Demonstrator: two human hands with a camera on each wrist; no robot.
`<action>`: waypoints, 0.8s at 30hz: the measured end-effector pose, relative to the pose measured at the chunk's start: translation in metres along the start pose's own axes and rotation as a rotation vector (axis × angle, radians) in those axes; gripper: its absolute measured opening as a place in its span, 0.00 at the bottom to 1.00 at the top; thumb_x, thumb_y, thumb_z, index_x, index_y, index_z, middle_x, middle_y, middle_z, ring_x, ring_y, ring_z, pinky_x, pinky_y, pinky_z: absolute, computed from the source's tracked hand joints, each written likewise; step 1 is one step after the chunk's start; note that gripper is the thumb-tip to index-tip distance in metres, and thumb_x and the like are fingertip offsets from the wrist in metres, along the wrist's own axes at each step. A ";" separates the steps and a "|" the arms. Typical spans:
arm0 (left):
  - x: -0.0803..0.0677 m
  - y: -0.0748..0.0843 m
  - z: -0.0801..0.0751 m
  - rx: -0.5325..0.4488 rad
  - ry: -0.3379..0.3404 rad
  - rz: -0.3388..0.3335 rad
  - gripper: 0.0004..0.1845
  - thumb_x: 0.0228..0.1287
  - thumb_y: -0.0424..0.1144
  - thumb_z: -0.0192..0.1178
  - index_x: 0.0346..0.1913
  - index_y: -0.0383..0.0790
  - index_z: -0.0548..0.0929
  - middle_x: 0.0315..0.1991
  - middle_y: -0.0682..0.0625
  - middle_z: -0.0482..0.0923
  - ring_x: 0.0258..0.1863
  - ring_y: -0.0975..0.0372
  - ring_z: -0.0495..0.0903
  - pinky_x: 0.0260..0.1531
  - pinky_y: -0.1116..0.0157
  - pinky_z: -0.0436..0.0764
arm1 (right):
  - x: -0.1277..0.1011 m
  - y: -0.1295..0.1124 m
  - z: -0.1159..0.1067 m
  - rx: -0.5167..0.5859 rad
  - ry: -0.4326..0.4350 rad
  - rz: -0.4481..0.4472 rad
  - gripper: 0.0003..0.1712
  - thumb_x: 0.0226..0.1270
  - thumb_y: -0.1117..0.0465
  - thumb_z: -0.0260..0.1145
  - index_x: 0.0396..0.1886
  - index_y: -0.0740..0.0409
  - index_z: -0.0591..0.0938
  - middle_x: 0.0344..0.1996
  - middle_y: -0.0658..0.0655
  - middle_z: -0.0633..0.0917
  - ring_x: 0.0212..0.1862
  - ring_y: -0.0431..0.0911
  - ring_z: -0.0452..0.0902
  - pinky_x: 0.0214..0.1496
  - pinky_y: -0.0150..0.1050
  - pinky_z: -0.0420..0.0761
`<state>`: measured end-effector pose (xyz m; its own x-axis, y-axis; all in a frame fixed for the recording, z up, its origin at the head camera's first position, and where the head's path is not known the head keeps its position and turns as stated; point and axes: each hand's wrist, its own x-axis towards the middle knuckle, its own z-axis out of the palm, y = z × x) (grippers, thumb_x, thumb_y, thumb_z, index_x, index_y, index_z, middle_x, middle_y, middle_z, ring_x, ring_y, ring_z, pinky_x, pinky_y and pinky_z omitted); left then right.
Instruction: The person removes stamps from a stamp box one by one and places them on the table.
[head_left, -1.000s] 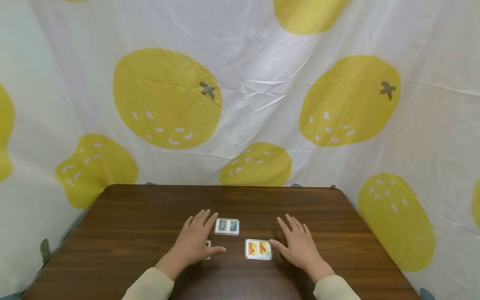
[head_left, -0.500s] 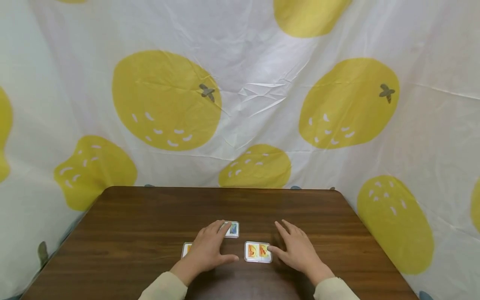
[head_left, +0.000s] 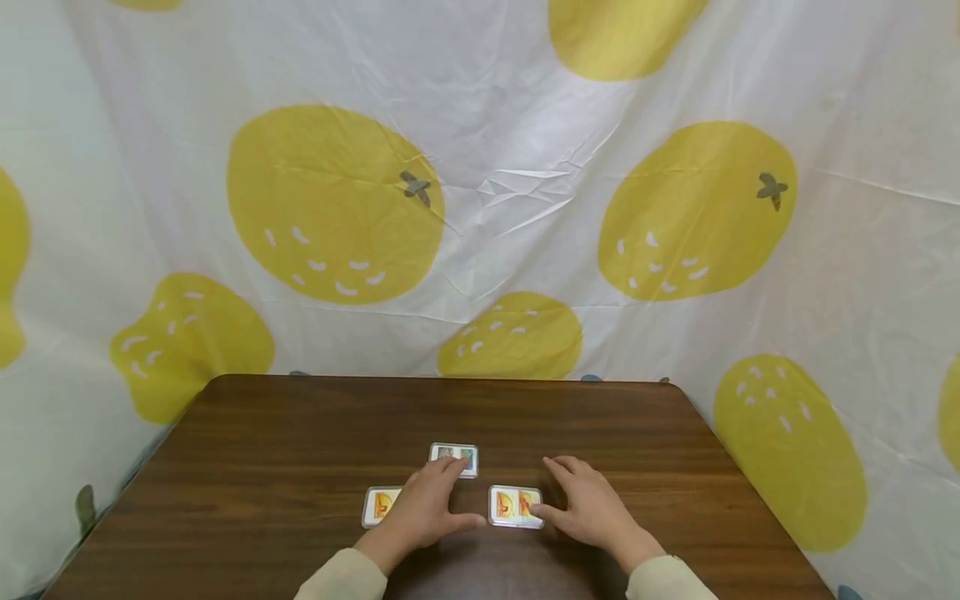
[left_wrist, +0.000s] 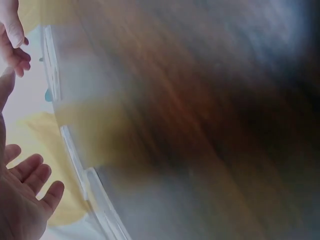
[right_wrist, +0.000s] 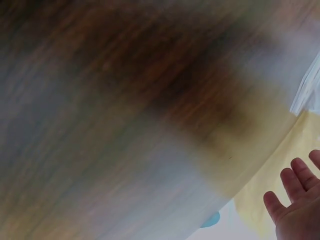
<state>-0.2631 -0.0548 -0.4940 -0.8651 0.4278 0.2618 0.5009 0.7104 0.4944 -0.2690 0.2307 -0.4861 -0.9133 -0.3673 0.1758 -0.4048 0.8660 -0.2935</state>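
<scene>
Cards lie on the dark wooden bench (head_left: 262, 450), taking the middle orange card (head_left: 515, 505) as landmark. Left of it, the left hand (head_left: 427, 510) has slid inward since a second ago, uncovering a second orange card (head_left: 379, 505); its straight fingers (head_left: 450, 468) now rest on the green-blue card (head_left: 454, 457), just behind and left of the landmark. The right hand (head_left: 588, 507), fingers relaxed and gripping nothing, has drawn closer and touches the landmark's right edge.
</scene>
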 end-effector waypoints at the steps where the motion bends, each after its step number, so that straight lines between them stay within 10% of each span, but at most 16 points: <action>1: 0.000 0.001 0.001 -0.015 -0.006 -0.003 0.48 0.52 0.59 0.73 0.70 0.34 0.69 0.65 0.35 0.70 0.65 0.44 0.68 0.60 0.42 0.67 | 0.000 -0.001 0.000 0.005 -0.008 0.001 0.47 0.60 0.34 0.67 0.69 0.61 0.72 0.64 0.64 0.73 0.65 0.62 0.68 0.63 0.64 0.65; 24: 0.000 0.007 0.016 -0.177 -0.083 -0.056 0.45 0.54 0.55 0.73 0.69 0.31 0.69 0.66 0.35 0.70 0.66 0.41 0.67 0.62 0.43 0.66 | 0.006 -0.006 0.004 0.071 -0.137 -0.073 0.49 0.57 0.32 0.69 0.67 0.62 0.74 0.59 0.61 0.76 0.60 0.60 0.73 0.58 0.61 0.71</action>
<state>-0.2589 -0.0413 -0.5038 -0.8829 0.4398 0.1646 0.4334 0.6280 0.6463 -0.2724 0.2216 -0.4873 -0.8769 -0.4754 0.0712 -0.4682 0.8109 -0.3510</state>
